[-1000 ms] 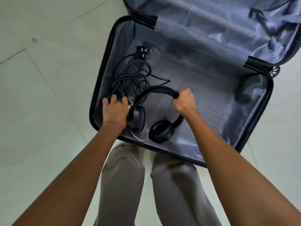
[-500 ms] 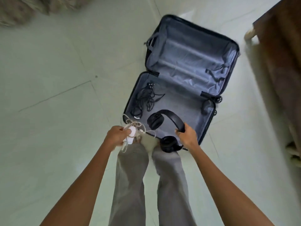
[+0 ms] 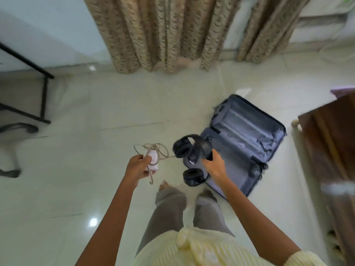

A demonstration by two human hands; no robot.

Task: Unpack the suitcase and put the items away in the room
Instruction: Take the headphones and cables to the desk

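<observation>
The open dark suitcase (image 3: 244, 129) lies on the tiled floor to my right, its grey lining showing. My right hand (image 3: 214, 166) grips the band of the black headphones (image 3: 189, 150), which hang in the air over the suitcase's near corner, one ear cup up and one down. My left hand (image 3: 137, 167) holds a white charger (image 3: 152, 163) with its pale cable looped above and dangling below it. The black cables seen earlier in the suitcase are hidden behind the headphones.
Patterned beige curtains (image 3: 165, 33) hang at the back wall. A black-framed table (image 3: 43, 93) and a chair base (image 3: 17, 129) stand at the left. A brown wooden cabinet (image 3: 334, 143) stands at the right. My legs and bare feet (image 3: 165, 184) are below my hands.
I have stood up from the suitcase. Both hands lifted out of it, the right with the headphones, the left with the white charger and cable. More of the room has come into view.
</observation>
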